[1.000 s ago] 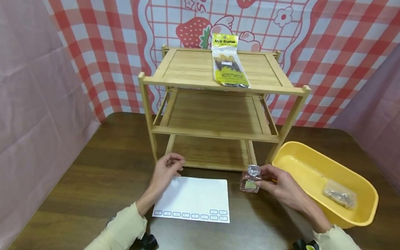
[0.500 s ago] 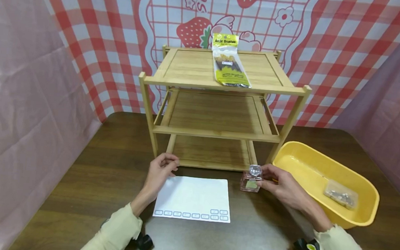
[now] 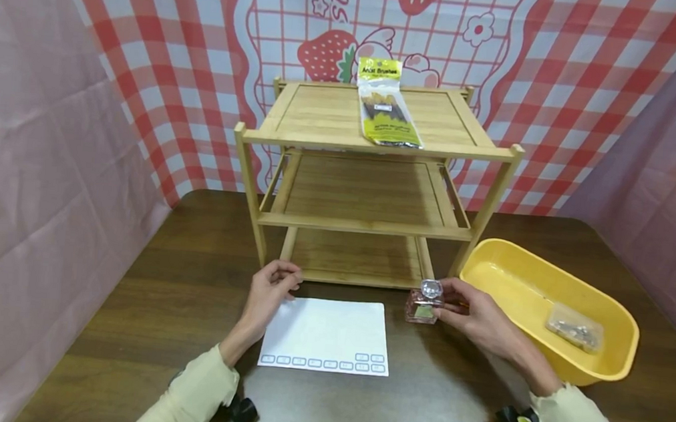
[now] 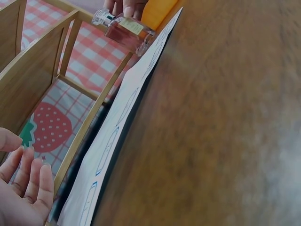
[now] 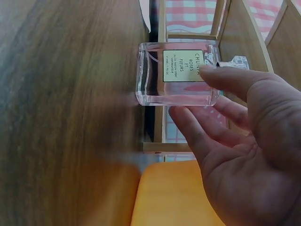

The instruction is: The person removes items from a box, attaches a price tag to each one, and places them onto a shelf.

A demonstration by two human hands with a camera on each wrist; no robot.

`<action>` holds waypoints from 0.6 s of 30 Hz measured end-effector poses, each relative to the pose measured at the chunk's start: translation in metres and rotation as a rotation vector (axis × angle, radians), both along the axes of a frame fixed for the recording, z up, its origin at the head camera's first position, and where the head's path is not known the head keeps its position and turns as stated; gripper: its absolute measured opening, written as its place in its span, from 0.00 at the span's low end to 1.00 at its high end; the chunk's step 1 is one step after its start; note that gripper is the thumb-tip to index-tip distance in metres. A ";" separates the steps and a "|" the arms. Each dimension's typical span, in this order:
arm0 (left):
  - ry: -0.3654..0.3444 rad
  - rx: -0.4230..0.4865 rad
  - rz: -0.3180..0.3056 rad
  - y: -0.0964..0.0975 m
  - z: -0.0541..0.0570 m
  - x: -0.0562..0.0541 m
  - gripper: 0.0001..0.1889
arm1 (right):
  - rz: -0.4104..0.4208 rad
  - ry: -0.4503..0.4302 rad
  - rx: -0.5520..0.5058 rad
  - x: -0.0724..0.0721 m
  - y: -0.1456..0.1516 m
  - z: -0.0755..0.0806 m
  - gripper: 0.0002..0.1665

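Note:
A pink glass perfume bottle (image 3: 423,305) with a clear faceted cap stands upright at the front right of the lowest shelf. My right hand (image 3: 478,315) pinches it from the right, thumb across the front near the pale label (image 5: 183,66) and fingers behind. My left hand (image 3: 266,293) hovers by the upper left corner of a white sheet of paper (image 3: 327,331). Its fingers are loosely bent and hold nothing, as the left wrist view also shows. Blue outlined boxes run along the sheet's lower edge; their small marks are too fine to read.
Behind the paper stands a three-tier wooden shelf (image 3: 367,225), with a packet of artist brushes (image 3: 386,108) on top. At the right, a yellow basin (image 3: 519,284) contains a clear plastic box (image 3: 575,327) of small items. Checked cloth hangs behind the brown table (image 3: 141,328).
My left hand has shifted slightly left, away from the paper's upper edge, then stayed there. My right hand keeps its grip on the perfume bottle, almost unmoved.

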State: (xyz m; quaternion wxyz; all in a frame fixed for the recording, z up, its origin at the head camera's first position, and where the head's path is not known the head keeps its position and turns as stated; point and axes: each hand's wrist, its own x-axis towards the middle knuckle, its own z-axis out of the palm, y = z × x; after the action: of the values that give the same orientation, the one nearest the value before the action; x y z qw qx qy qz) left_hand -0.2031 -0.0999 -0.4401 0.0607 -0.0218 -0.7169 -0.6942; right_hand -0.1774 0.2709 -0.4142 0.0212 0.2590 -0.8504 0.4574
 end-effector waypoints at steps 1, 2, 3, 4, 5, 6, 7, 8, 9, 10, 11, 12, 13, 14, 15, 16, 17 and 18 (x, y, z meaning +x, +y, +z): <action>0.000 0.002 0.002 -0.001 0.000 0.000 0.09 | -0.006 0.006 0.010 0.001 0.000 0.000 0.18; 0.000 0.005 0.004 -0.001 0.001 0.000 0.09 | -0.014 0.018 0.022 0.002 -0.001 0.001 0.19; -0.001 0.007 0.007 -0.002 0.001 0.000 0.09 | -0.024 0.032 0.033 0.003 -0.002 0.001 0.20; -0.001 0.008 0.009 -0.002 0.001 0.001 0.09 | -0.036 0.046 0.045 0.004 -0.002 0.002 0.21; 0.000 0.008 0.010 -0.003 0.001 0.001 0.09 | -0.052 0.057 0.055 0.006 -0.003 0.002 0.23; 0.000 0.006 0.009 -0.004 0.000 0.001 0.09 | -0.067 0.067 0.062 0.008 -0.003 0.003 0.24; -0.001 0.003 0.007 -0.004 0.000 0.001 0.09 | -0.079 0.079 0.062 0.010 -0.004 0.004 0.25; 0.000 -0.001 0.006 -0.005 0.000 0.001 0.09 | -0.094 0.094 0.063 0.012 -0.004 0.005 0.25; 0.000 -0.005 0.004 -0.006 0.000 0.001 0.09 | -0.110 0.111 0.066 0.014 -0.004 0.007 0.26; -0.001 -0.009 0.003 -0.007 0.000 0.002 0.09 | -0.126 0.135 0.066 0.016 -0.004 0.008 0.26; -0.001 -0.011 0.003 -0.008 0.000 0.002 0.10 | -0.143 0.159 0.068 0.018 -0.003 0.009 0.26; 0.000 -0.013 0.004 -0.009 0.000 0.003 0.09 | -0.162 0.190 0.073 0.019 -0.003 0.010 0.27; 0.003 -0.012 0.006 -0.010 0.001 0.003 0.09 | -0.179 0.227 0.071 0.021 -0.002 0.012 0.26; 0.005 -0.013 0.009 -0.012 0.001 0.004 0.09 | -0.197 0.268 0.067 0.022 -0.001 0.013 0.26; 0.009 -0.016 0.009 -0.013 0.001 0.004 0.09 | -0.214 0.312 0.056 0.023 -0.001 0.014 0.25; 0.011 -0.019 0.007 -0.014 0.001 0.004 0.09 | -0.231 0.357 0.039 0.023 0.000 0.015 0.25; 0.017 -0.024 0.004 -0.015 0.001 0.004 0.09 | -0.245 0.399 0.021 0.024 0.000 0.016 0.24; 0.024 -0.033 0.001 -0.016 0.000 0.004 0.08 | -0.254 0.436 -0.004 0.024 0.001 0.018 0.24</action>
State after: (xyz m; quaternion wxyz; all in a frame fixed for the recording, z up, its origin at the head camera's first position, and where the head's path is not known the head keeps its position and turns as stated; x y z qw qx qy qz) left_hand -0.1986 -0.1163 -0.4399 0.0694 -0.0307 -0.7274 -0.6819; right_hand -0.1529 0.2715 -0.3966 0.2622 0.2425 -0.8506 0.3859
